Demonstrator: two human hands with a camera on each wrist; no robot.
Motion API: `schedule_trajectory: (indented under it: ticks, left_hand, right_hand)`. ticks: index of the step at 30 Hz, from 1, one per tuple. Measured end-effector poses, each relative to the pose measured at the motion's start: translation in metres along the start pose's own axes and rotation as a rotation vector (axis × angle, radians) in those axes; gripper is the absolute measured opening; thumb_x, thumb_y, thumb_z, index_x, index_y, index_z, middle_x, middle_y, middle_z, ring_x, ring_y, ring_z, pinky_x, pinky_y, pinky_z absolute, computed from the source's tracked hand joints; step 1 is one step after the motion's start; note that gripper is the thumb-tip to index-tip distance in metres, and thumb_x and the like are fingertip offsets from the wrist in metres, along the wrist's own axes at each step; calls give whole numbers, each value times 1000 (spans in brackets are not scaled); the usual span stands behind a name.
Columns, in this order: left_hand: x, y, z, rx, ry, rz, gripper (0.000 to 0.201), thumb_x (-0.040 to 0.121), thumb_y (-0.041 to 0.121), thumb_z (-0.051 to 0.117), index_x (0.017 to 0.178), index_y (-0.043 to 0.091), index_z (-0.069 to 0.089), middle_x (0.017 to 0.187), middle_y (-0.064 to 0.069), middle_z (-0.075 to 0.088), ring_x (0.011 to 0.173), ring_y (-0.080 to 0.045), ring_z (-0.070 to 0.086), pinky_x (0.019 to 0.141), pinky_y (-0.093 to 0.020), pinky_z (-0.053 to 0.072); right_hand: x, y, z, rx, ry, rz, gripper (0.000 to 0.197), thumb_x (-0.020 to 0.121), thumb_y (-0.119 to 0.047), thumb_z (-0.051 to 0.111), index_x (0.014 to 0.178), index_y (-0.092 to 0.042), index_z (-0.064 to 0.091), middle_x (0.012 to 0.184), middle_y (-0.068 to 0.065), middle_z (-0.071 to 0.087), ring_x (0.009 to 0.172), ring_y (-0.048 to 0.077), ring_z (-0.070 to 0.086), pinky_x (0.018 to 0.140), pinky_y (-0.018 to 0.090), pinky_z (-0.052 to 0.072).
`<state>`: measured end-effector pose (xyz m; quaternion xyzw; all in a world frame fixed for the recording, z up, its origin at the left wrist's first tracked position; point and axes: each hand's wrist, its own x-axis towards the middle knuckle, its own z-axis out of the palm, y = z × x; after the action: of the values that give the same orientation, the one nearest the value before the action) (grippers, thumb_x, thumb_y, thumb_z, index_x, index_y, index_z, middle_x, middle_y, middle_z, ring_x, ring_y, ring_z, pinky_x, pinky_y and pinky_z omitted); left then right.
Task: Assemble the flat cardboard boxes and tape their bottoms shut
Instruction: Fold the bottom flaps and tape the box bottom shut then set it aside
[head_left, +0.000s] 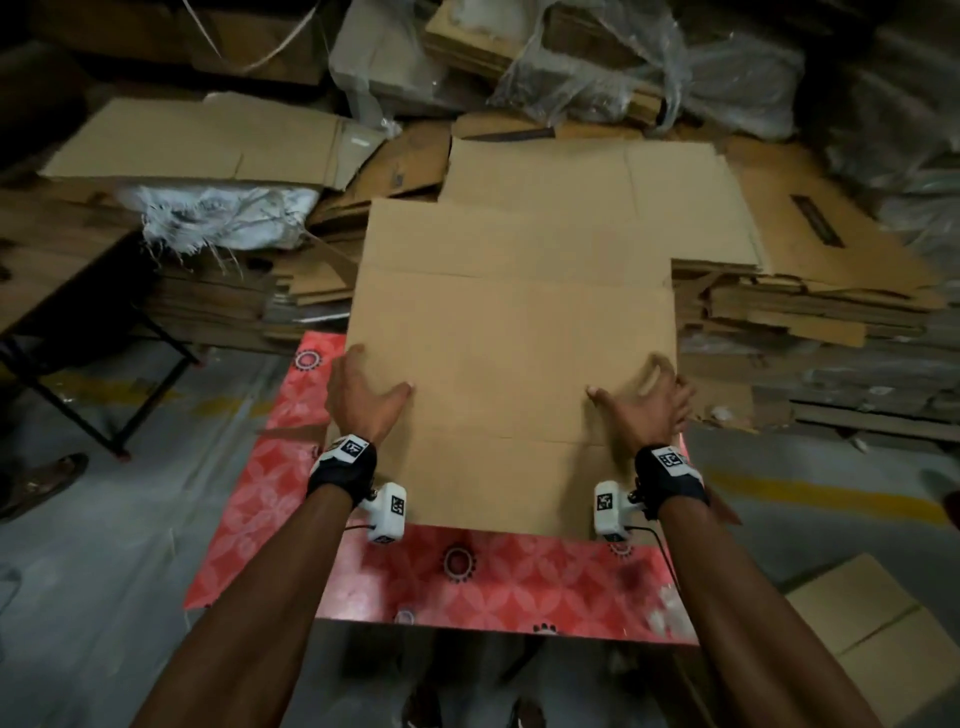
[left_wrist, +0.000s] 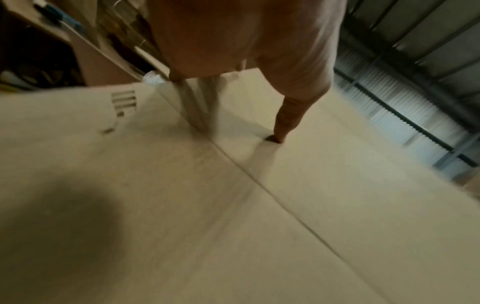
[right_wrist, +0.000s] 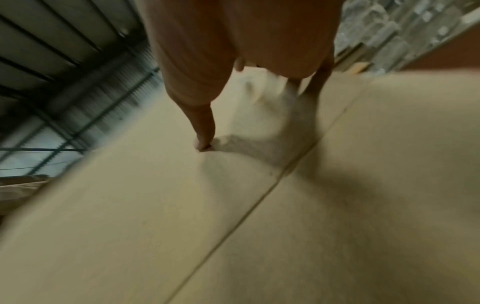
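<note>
A flat, unfolded cardboard box (head_left: 511, 364) lies tilted over a red patterned table (head_left: 467, 571), its far flaps reaching toward the cardboard stacks. My left hand (head_left: 379, 371) grips its left edge, thumb (left_wrist: 285, 115) pressed on the top face and fingers wrapped round the side. My right hand (head_left: 628, 379) grips the right edge beside a handle cut-out, thumb (right_wrist: 202, 127) on top; its fingers are blurred. Both wrist views show the same flat box (left_wrist: 259, 205) (right_wrist: 182, 205) with a crease line running across it.
Stacks of flat cardboard (head_left: 779, 312) fill the far right, and more (head_left: 208, 301) sit at the far left. Plastic-wrapped bundles (head_left: 597, 62) lie behind. A black folding-table leg (head_left: 78, 405) and a sandalled foot (head_left: 41, 483) are at left. A brown box (head_left: 893, 639) stands lower right.
</note>
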<state>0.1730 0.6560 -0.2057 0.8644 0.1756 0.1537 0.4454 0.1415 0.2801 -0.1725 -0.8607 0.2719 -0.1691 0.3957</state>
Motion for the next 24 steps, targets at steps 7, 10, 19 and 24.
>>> schedule_trajectory:
  ticks: [7,10,19,24]
  left_hand:
    - [25,34,-5,189,-194,-100,90,50,58,75,136,34,57,137,-11,56,128,-36,54,107,-50,46]
    - [26,42,-7,203,-227,-91,93,51,51,81,138,28,57,134,-10,60,125,-34,57,104,-46,49]
    - [8,37,-5,461,-432,-64,99,61,55,71,153,33,41,152,-20,34,142,-40,36,115,-48,35]
    - [-11,37,4,701,-471,108,73,93,55,59,157,34,31,169,-19,5,154,-43,4,120,-62,9]
  right_hand:
    - [30,-12,-23,-196,-171,-24,116,55,-60,93,154,-32,37,161,21,17,146,46,21,120,60,16]
    - [35,-4,-23,-230,-231,8,123,52,-59,94,156,-33,33,163,21,13,149,47,17,120,62,15]
    - [25,22,-7,-345,-342,-2,107,62,-58,88,152,-29,38,165,17,9,148,51,15,120,64,20]
    - [12,18,-3,-494,-317,-168,74,85,-52,71,149,-26,44,167,18,15,152,44,10,124,60,9]
